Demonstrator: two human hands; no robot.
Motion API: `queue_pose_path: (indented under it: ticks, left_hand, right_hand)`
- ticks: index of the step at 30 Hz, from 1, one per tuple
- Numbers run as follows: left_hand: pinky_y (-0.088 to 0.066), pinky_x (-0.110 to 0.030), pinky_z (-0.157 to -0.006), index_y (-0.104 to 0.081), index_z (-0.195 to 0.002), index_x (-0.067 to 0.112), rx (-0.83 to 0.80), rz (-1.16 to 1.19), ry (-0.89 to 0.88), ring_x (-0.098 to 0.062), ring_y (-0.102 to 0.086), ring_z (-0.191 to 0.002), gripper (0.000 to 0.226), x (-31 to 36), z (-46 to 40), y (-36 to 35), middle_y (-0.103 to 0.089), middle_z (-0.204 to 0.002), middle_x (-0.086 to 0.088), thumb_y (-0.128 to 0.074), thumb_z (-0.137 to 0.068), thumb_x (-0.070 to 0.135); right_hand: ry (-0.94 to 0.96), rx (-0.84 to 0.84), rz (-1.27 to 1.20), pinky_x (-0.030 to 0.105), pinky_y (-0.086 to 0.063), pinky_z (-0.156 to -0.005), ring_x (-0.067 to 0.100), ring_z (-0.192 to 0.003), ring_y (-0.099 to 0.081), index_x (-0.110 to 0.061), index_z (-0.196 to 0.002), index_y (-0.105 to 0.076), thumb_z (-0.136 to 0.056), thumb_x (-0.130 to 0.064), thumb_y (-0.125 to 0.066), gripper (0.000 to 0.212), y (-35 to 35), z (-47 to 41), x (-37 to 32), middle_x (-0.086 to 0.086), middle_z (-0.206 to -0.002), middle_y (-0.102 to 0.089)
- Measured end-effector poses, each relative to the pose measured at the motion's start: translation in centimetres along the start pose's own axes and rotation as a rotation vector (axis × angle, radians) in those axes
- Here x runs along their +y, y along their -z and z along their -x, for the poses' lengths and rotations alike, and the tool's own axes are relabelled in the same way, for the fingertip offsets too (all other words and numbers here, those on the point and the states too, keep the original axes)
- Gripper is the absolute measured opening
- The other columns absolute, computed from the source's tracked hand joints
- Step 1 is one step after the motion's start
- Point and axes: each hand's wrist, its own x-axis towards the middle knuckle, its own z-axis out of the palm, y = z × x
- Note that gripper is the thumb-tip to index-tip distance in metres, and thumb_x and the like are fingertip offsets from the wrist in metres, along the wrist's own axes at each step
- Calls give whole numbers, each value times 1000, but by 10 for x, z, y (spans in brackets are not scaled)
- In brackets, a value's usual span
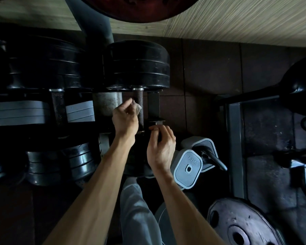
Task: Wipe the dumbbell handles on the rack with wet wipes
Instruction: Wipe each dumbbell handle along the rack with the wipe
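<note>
Dark knurled dumbbell handle [139, 105] on the rack beneath stacked black rubber plates [140, 66], left hand [125, 119] pinching a crumpled pale wet wipe [137, 108] against it, right hand [161, 147] loosely curled beside it, holding nothing

I can read just one marking from here: "2.25KG", raised in small characters on the grey end face of a light dumbbell [188, 167], just above its central hole (the text sits tilted with the face). The black plates around that dumbbell show me no legible lettering in this dim light.
</note>
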Motion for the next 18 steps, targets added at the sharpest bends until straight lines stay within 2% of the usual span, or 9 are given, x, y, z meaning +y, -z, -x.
queue_pose_path:
  ticks: [2, 4, 6, 7, 9, 11, 14, 16, 18]
  left_hand:
    - [-52, -20, -87, -65, -122, 4, -8, -17, 12, -1, -69, -86, 25, -1, -2, 2, -72, -101, -5, -52, -101, 7]
    - [-45, -19, -61, -69, -94, 7, -61, -27, 97, 2, -54, -52, 27, 5, -13, 3, -60, -69, 2, -44, -97, -4]
    - [-29, -24, -50, -57, -68, 12, -95, -32, 168, -6, -34, -45, 35, 8, -24, 2, -43, -57, 1, -37, -87, -10]
    - [-34, -23, -50, -58, -70, 11, -92, -27, 165, -6, -33, -46, 33, 8, -24, 2, -46, -57, -3, -38, -88, -9]
    - [-54, -20, -69, -67, -95, 4, -52, -5, 111, 1, -48, -51, 23, 5, -16, 1, -62, -68, -9, -45, -98, -2]
    - [-53, -14, -79, -64, -120, 3, -4, 27, 34, 7, -59, -59, 23, 2, -6, 0, -67, -75, 1, -53, -99, 3]
    - [-50, -10, -74, -57, -127, -9, 41, 18, -2, 8, -57, -56, 31, 4, -12, -6, -61, -72, 1, -54, -98, -2]
    - [-38, -9, -54, -62, -103, -14, 19, 19, 33, 5, -42, -45, 19, 13, -23, -10, -48, -65, -4, -45, -97, -9]
    - [-29, -11, -50, -51, -69, 3, 10, 10, 45, 4, -36, -42, 29, 16, -30, -11, -42, -58, 0, -43, -94, -10]
  right_hand:
    - [0, -4, 5, 37, -45, -74, 22, -75, -57, -12, -79, -69, -90, -20, -43, 29, 0, 0, 0, 0, -76, -66]
    - [-3, -13, 8, 36, -45, -75, 21, -76, -57, -12, -79, -69, -89, -20, -42, 29, 0, 0, 0, -1, -77, -66]
    - [-8, -10, 3, 35, -45, -76, 21, -76, -58, -12, -79, -69, -89, -20, -42, 30, 0, 0, -1, -1, -77, -66]
    - [-4, -7, 0, 36, -45, -76, 20, -76, -58, -12, -79, -69, -89, -19, -43, 29, 0, 0, -1, -1, -77, -67]
    - [9, -3, -7, 36, -47, -76, 20, -76, -58, -12, -80, -70, -89, -19, -43, 29, 0, 0, -2, -2, -77, -67]
    - [4, -5, -9, 35, -47, -77, 19, -77, -59, -13, -81, -70, -90, -19, -43, 29, 0, 0, -1, -3, -78, -67]
    - [-7, -13, -8, 35, -47, -78, 18, -78, -58, -13, -81, -71, -90, -20, -43, 30, 1, 0, -1, -4, -79, -67]
    - [-6, -17, -12, 35, -47, -78, 18, -78, -59, -14, -81, -70, -90, -20, -43, 30, 1, 0, -2, -4, -79, -67]
    - [-5, -15, -12, 35, -46, -79, 17, -78, -59, -14, -81, -70, -89, -20, -43, 29, 1, 0, -2, -5, -79, -67]
